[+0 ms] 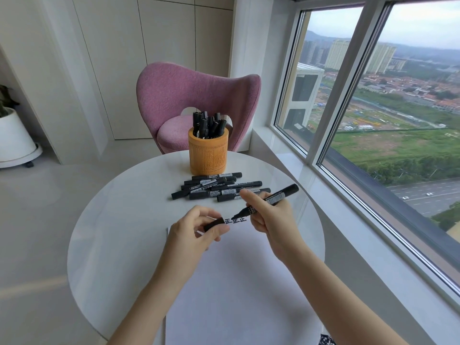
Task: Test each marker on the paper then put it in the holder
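Marker point(283, 194) pinched between right fingers point(249, 196).

Bare left hand point(191, 231), bare right hand point(270, 216), bare forearms point(161, 280)

The round table point(119, 220) has a smooth, glossy white top that mirrors the window light. The paper point(236, 282) at its near edge is a matt white sheet. Toward the far edge, the holder point(207, 155) looks like carved wood or bamboo, ochre and matt, with rough relief patterns. The loose markers point(219, 192) in front of it are black plastic with a faint sheen and printed labels. The uncapped marker point(279, 197) and its cap point(214, 224) are the same plastic. Beyond the far edge, the chair point(196, 95) is covered in nubbly pink cloth. The window sill point(296, 170) is smooth and glossy.
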